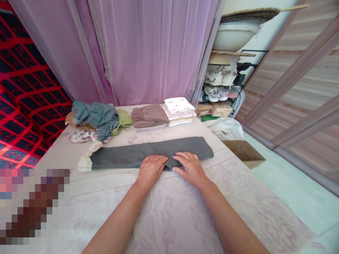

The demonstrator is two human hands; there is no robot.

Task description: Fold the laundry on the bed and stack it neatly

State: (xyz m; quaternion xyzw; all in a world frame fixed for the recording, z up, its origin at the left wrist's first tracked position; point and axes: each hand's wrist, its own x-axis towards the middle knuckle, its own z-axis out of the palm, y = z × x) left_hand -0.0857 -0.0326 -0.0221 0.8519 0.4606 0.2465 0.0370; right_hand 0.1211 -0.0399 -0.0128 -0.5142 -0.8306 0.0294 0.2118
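Note:
A dark grey garment (119, 151), folded into a long flat strip, lies across the bed in front of me. Its left end carries a cream ruffled edge (86, 158). My left hand (151, 169) rests on the middle of the strip, fingers stretched out and lying on the cloth. Just to its right, my right hand (190, 167) lies on the same cloth with fingers extended and the thumb apart, near the front edge. Between the two hands the cloth puckers in a small crease.
Beyond the strip sit a rumpled blue-grey garment (94, 118), a green cloth (123, 120), a folded brown garment (149, 115) and a folded white stack (180, 107). A purple curtain (153, 49) hangs behind. Right of the bed are an open cardboard box (245, 151) and a shoe rack (225, 86).

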